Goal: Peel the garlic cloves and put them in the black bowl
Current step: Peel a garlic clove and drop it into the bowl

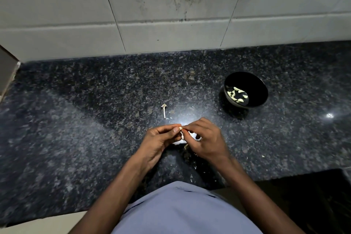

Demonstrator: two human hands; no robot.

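We hold a clove (181, 131) between both hands over the table's (76, 119) near middle. Left hand (161, 141): thumb and forefinger pinch the clove's pale tip. Right hand (206, 139): fingers curled in, pinching the clove from the other side, skin hanging loose below. Skin scraps (187, 147) lie on the table under and just behind the hands, toward the near edge. A bare stalk (164, 110) lies a little beyond the hands, toward the back edge. The bowl (252, 89) stands well apart, toward the back right, upright, with peeled cloves (237, 94) in its bottom. Tiled wall (171, 15) runs along the back edge.
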